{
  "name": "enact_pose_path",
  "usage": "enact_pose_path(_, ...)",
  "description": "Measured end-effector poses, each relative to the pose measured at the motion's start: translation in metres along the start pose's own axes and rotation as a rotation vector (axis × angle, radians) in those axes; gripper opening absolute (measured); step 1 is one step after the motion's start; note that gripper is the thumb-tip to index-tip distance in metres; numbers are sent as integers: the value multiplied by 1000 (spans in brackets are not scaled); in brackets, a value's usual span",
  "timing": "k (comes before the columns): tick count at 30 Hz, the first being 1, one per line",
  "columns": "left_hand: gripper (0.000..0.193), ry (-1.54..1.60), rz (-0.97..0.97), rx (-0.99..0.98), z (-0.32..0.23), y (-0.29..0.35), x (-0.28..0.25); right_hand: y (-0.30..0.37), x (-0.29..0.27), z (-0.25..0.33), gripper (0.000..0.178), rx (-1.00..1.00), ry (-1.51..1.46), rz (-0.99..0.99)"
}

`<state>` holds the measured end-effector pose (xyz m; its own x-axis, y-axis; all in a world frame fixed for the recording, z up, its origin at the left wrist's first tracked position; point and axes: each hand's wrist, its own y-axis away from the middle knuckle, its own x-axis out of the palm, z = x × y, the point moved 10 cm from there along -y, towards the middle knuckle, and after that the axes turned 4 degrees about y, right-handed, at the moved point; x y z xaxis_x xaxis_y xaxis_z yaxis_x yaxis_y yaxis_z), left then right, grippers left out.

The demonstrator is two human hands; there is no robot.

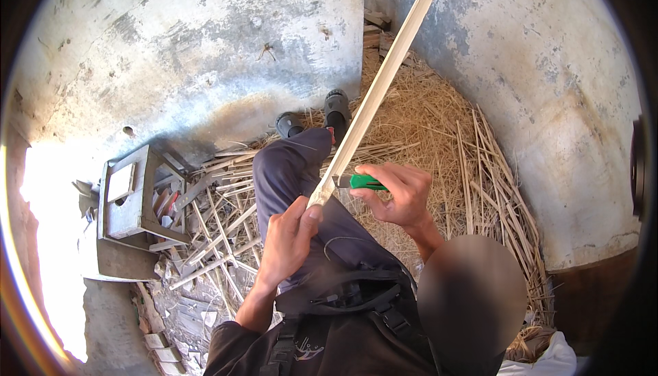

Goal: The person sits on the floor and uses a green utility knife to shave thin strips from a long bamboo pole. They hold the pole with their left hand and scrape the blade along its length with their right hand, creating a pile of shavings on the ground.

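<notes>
My left hand grips the lower end of a long pale split cane strip that runs up and to the right past the picture's top edge. My right hand holds a knife with a green handle, its blade pressed against the strip just above my left thumb. The strip lies over my legs in dark trousers, and my dark shoes rest on the floor beyond.
A heap of straw and thin shavings covers the floor to the right. Cut cane strips lie scattered to the left beside a small grey wooden stool. Rough concrete walls stand behind.
</notes>
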<state>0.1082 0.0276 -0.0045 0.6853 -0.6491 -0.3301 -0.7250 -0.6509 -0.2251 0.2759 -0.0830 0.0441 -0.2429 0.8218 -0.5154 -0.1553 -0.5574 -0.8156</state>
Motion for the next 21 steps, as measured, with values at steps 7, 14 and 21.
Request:
enact_pose_path(7,28,-51,78,-121,7,9,3,14,-7,-68,35,177,3,-167)
enact_pose_path(14,29,-36,191,-272,38,34,6,39,-39,-187,41,590,-301,-265)
enact_pose_path(21,27,14,164,-256,35,21,13,31,30,-119,36,665,-924,-47)
